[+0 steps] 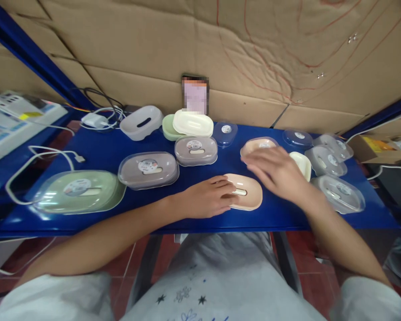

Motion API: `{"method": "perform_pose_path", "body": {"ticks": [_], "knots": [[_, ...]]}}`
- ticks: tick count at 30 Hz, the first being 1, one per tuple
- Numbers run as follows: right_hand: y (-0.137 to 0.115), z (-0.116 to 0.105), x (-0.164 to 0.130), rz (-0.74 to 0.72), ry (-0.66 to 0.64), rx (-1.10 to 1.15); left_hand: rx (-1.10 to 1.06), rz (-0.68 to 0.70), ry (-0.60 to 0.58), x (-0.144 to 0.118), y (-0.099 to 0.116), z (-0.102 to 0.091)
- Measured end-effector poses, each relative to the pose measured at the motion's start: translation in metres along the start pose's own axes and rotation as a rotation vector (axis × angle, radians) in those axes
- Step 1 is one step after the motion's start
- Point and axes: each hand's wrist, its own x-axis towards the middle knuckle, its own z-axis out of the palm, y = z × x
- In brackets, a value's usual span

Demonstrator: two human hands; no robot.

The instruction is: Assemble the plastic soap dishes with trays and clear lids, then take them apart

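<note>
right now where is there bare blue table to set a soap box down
Bare table lies between the white cable and the grey lidded box, and along the front edge below that box. The right end, around the clear lids, is crowded.

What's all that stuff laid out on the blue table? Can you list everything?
table: one, blue, across the middle
lidded soap boxes: three, green far left, two grey-brown towards the centre
peach soap dishes: two, one under the left hand, one lidded behind the right hand
pale dishes: white, green, cream, at the back
clear lids: several, right side
phone: one, leaning on the cardboard wall
charger and cables: white, back left
left hand: resting on the peach dish
right hand: blurred, above the table
</note>
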Motion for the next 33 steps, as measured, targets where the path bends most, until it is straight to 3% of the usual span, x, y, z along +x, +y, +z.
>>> {"method": "perform_pose_path", "body": {"ticks": [4,7,10,13,15,17,21,28,33], "knots": [[0.044,0.027,0.082,0.014,-0.193,-0.081,0.030,0.006,0.010,0.000,-0.003,-0.003],[0.063,0.054,0.107,0.083,-0.369,-0.153,0.035,-0.002,0.003,-0.001,-0.004,-0.005],[0.076,0.066,0.110,0.048,-0.387,-0.183,0.035,-0.008,-0.007,-0.002,-0.004,-0.005],[0.092,0.065,0.116,-0.016,-0.374,-0.166,0.037,-0.020,-0.016,-0.004,-0.003,-0.005],[0.104,0.062,0.124,-0.023,-0.434,-0.133,0.029,-0.051,-0.007,-0.004,-0.003,-0.006],[0.114,0.060,0.131,0.015,-0.470,-0.110,0.017,-0.083,-0.005,-0.005,-0.003,-0.007],[0.123,0.062,0.130,0.154,-0.406,-0.046,0.041,-0.116,-0.036,-0.005,-0.006,-0.008],[0.125,0.060,0.127,0.172,-0.424,-0.006,0.099,-0.167,-0.046,-0.005,-0.011,-0.010],[0.101,0.022,0.096,0.175,-0.165,0.134,0.078,-0.187,0.001,-0.005,-0.015,-0.010]]}}
